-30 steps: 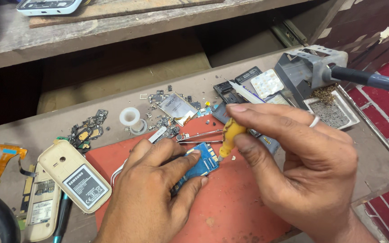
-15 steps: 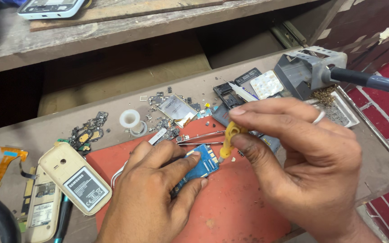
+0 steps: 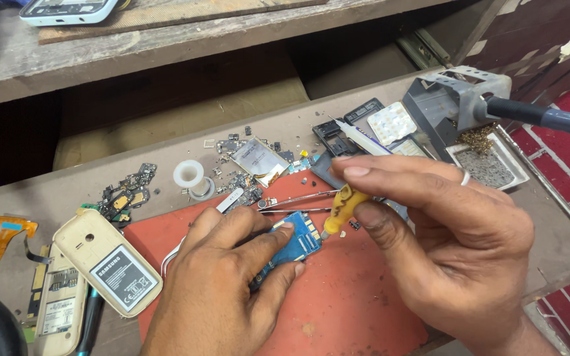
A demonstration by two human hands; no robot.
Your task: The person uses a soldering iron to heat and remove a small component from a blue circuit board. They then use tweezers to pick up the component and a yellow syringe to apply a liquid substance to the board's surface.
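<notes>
Pressing down on a small blue circuit board (image 3: 296, 245), the left hand (image 3: 232, 290) lies flat on the red mat (image 3: 344, 310), its fingers spread over the board's near end and its grip closed on that board against the mat. The board sits near the middle of the mat, toward the front edge of the desk (image 3: 47, 191). The right hand (image 3: 443, 237) pinches a small yellow-handled screwdriver (image 3: 340, 209) between thumb and forefinger, its grip narrow and closed on the handle, and the tool's tip meets the board's far right corner. Just behind the screwdriver a pair of metal tweezers (image 3: 295, 201) lies on the mat's rear edge. Toward the left edge of the desk rests a cream phone back (image 3: 107, 260) with its battery showing, and beside it an open phone body (image 3: 54, 300). Farther back lie a white solder spool (image 3: 189, 175), a scatter of small parts (image 3: 123, 194), and a small display module (image 3: 257, 158). Near the right rear corner a grey soldering iron stand (image 3: 456, 99) holds an iron with a blue handle (image 3: 549, 118), and a white syringe (image 3: 357, 135) lies just in front of it.
</notes>
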